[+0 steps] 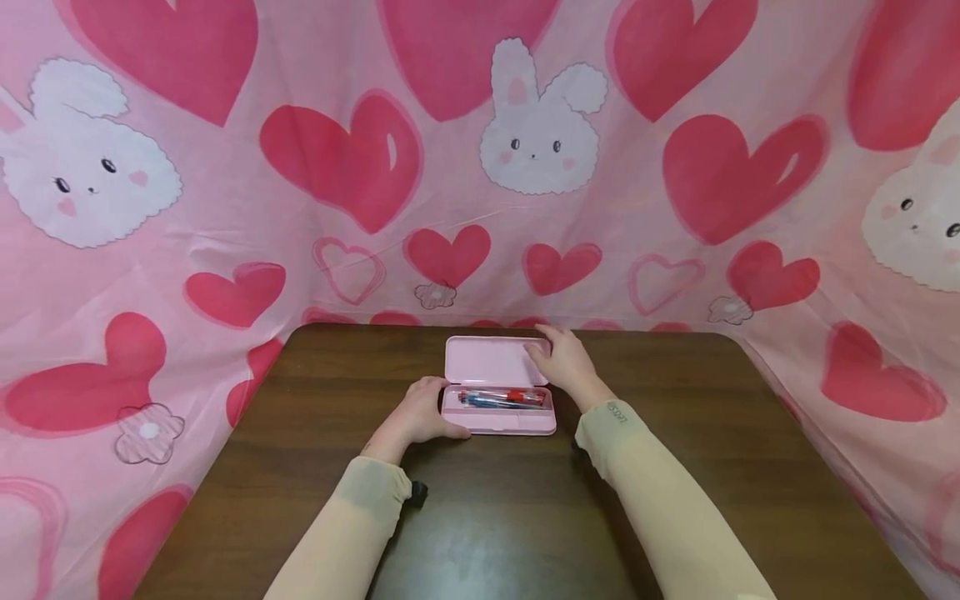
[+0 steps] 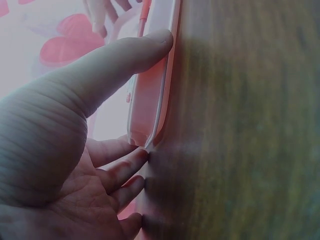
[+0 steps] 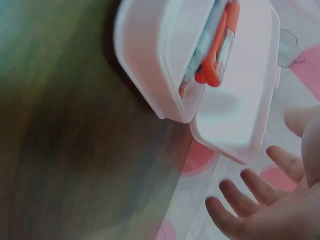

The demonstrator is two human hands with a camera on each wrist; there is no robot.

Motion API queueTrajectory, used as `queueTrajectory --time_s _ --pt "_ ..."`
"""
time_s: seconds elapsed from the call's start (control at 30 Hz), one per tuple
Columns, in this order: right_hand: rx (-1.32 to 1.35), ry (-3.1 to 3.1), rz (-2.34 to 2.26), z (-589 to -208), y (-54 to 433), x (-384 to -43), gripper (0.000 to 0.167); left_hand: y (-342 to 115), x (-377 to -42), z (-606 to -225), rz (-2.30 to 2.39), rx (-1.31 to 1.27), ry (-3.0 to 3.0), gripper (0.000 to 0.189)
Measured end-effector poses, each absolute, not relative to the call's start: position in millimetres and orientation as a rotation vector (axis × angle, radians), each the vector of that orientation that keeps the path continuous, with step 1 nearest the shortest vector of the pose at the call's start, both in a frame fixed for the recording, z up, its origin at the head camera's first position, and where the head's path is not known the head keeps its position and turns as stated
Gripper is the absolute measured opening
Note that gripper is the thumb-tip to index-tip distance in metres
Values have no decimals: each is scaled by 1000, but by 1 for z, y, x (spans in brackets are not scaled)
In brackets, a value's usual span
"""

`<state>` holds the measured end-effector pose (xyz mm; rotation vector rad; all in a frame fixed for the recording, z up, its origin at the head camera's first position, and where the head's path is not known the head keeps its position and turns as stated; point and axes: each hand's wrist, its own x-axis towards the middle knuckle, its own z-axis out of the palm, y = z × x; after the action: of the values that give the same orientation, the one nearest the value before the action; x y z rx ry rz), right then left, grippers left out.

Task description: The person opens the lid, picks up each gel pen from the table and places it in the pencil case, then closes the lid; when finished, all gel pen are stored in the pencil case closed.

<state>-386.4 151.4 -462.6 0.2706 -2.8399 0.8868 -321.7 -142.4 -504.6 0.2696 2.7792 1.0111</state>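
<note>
A pink pencil case (image 1: 465,423) lies on the table, its lid (image 1: 487,360) swung back away from me. Several pens (image 1: 502,399), red and blue-grey among them, fill its rear compartment. My left hand (image 1: 423,412) holds the left end, with the thumb (image 2: 125,55) along the front side and the fingers around the end near the tabletop. Beside the lid's right end is my right hand (image 1: 567,364), its fingers spread and slightly bent. In the right wrist view those fingers (image 3: 260,185) stand apart from the lid, and an orange-red pen (image 3: 218,55) shows inside the case.
The dark wooden table (image 1: 480,517) has its back edge just behind the lid. A pink cloth (image 1: 465,192) with hearts and rabbits hangs behind and along both sides.
</note>
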Motion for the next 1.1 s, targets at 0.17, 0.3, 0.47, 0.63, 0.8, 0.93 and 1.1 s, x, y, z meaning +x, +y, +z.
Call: queueTrajectory --time_s 0.17,0.3,0.47,0.63,0.8,0.93,1.1 --pt "204 -2894 1055 -469 155 -396 68 -142 -318 -508 1024 253 2757 106" --pt "108 -2890 1173 -475 154 -396 67 -142 -314 -512 1005 245 2756 107" --pt "94 -2800 1257 -472 150 -395 63 -143 -318 -511 998 260 2794 107" --pt "108 -2772 1261 -467 150 -392 56 -142 -321 -508 997 257 2813 106" --pt "230 -2744 1250 -463 154 -380 51 -141 -321 -508 1009 234 2804 108" --pt "374 -2736 1170 -462 159 -368 50 -140 -322 -509 1015 226 2811 109" --pt "553 -2732 1020 -463 165 -351 46 -141 -322 -510 1013 231 2819 112"
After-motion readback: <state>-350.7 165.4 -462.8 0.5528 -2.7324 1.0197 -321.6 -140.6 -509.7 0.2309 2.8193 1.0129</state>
